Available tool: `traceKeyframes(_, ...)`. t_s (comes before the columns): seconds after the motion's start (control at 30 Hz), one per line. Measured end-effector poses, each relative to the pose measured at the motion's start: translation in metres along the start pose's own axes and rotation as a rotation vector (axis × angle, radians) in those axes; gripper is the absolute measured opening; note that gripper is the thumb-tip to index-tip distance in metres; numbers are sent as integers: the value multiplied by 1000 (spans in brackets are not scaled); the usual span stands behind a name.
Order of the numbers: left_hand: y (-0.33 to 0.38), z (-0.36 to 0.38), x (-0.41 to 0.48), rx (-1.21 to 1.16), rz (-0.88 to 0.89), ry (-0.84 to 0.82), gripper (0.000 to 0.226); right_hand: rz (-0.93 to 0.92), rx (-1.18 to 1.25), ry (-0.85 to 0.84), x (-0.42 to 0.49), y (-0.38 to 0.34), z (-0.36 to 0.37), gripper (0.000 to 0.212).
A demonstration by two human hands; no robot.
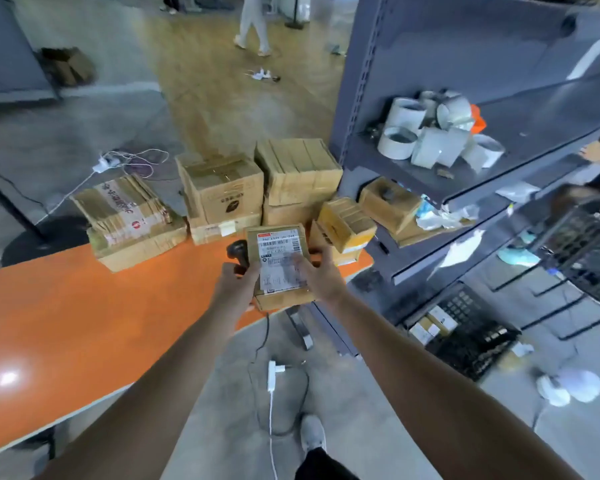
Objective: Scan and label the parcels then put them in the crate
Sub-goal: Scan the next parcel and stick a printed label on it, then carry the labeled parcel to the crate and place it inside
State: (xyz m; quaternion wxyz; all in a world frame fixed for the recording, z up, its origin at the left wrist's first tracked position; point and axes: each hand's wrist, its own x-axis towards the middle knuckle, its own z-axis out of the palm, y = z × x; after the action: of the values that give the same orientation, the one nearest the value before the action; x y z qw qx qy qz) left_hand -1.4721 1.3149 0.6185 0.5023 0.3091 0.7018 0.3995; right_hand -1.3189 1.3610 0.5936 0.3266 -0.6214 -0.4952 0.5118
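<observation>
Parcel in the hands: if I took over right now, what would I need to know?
Left hand grips the black scanner. Right hand holds the parcel, fingers across its label.
Other parcels are stacked at the orange table's far edge. The black crate sits on the floor to the right, small boxes at one end of it.
Done: this parcel carries a label; whether it was scanned, I cannot tell.
Left: put it in the crate, then do the stack.

Bare orange tabletop gives free passage on the left; stacked cardboard boxes close its far end, and the grey shelving unit bars the right side.
</observation>
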Motion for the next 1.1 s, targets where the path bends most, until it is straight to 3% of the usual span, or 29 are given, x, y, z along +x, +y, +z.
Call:
traceKeyframes(0.1, -20, 17, -15, 75, 43, -148, 39, 36, -19, 144, -45, 25, -24, 41)
traceKeyframes(0.2, -36, 40, -46, 129, 44, -269, 49, 96, -35, 282, -93, 49, -53, 42)
traceKeyframes(0.47, -59, 134, -140, 221, 129, -588, 43, 172, 8, 650, -217, 102, -144, 38)
traceKeyframes(0.53, -64, 155, -167, 233, 150, -658, 31, 186, 41, 724, -242, 116, -166, 39)
traceKeyframes(0.63, -73, 185, -201, 315, 231, -701, 21, 229, 66, 816, -279, 140, -198, 43)
traceKeyframes(0.77, -93, 233, -244, 423, 332, -709, 36, 280, 133, 867, -327, 182, -246, 40)
traceKeyframes(0.87, -111, 277, -281, 501, 393, -712, 30, 293, 171, 904, -363, 219, -290, 39)
traceKeyframes(0.97, -135, 329, -324, 610, 388, -746, 49, 298, 212, 926, -399, 259, -341, 42)
traceKeyframes(1.1, -162, 397, -388, 763, 445, -709, 59, 296, 218, 909, -443, 309, -416, 47)
